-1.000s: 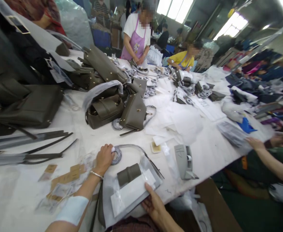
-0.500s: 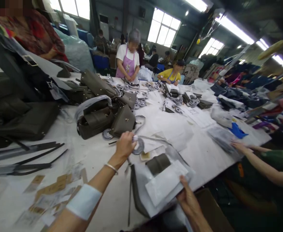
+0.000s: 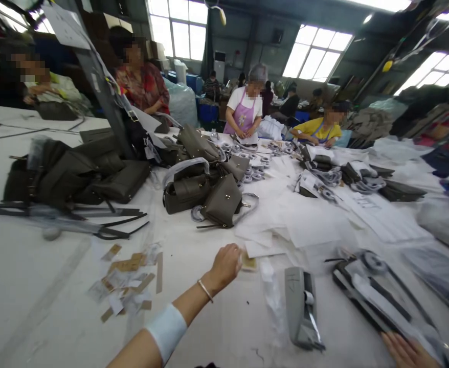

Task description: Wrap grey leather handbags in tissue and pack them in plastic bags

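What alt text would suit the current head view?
The wearer's right grip rests on a dark bag on a white table, while the left grip is at a yellowish square. Between them sits a tape dispenser; more bags and people are beyond.

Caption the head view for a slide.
Left hand at small yellowish dish, right hand on dark handbag, tape dispenser between.

A tape dispenser [image 3: 298,306] is resting on the desk [image 3: 217,340] between scattered tags [image 3: 132,263], which are lying to its left, and a bag [image 3: 389,299], which is lying to its right. Straps [image 3: 111,234] are stretching behind the tags, with a heap of handbags [image 3: 82,171] sitting behind them. Sheets of paper [image 3: 312,220] are lying behind the tape dispenser.
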`<state>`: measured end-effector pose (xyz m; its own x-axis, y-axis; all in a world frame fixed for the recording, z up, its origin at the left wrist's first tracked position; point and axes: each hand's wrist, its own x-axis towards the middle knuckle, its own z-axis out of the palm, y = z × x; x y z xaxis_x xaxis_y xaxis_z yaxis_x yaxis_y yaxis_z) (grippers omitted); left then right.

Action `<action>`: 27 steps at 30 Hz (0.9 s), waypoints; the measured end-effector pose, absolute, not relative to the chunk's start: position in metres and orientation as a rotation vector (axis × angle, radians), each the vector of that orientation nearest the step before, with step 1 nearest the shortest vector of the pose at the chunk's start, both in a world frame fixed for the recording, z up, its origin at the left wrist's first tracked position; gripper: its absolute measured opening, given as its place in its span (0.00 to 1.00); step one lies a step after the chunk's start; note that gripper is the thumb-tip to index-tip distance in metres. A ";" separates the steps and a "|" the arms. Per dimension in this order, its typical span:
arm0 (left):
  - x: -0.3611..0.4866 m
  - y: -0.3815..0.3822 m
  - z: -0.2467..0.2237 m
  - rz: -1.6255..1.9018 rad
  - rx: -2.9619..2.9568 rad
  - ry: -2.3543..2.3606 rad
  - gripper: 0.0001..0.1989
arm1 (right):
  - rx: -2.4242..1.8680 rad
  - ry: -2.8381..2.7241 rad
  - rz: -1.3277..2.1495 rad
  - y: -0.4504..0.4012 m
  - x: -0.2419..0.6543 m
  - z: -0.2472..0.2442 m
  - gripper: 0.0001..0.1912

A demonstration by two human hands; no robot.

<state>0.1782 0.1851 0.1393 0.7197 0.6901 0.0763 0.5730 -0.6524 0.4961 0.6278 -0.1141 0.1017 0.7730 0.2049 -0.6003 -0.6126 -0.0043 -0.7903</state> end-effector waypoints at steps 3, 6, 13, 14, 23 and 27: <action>0.124 0.189 0.082 0.234 2.423 1.323 0.23 | -1.529 0.336 0.588 -0.057 0.611 0.088 0.28; 0.078 0.181 0.034 0.146 2.363 1.612 0.24 | -1.481 0.173 0.762 0.027 0.564 0.092 0.13; 0.046 0.158 -0.023 0.349 2.677 1.676 0.29 | -1.369 -0.204 1.343 0.220 0.407 0.103 0.15; 0.047 0.158 -0.023 0.380 2.702 1.686 0.29 | -1.371 -0.239 1.368 0.242 0.391 0.100 0.15; 0.045 0.160 -0.019 0.480 2.916 1.830 0.37 | -1.340 -0.357 1.518 0.375 0.342 0.081 0.21; 0.039 0.168 -0.027 0.535 3.064 1.782 0.32 | -1.276 -0.170 1.481 0.398 0.346 0.074 0.19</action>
<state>0.0393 0.1676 -0.0271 0.4873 0.7446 0.4562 0.8727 -0.4332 -0.2253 0.3456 0.3985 0.0735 0.2024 0.7754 -0.5981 -0.6196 -0.3716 -0.6914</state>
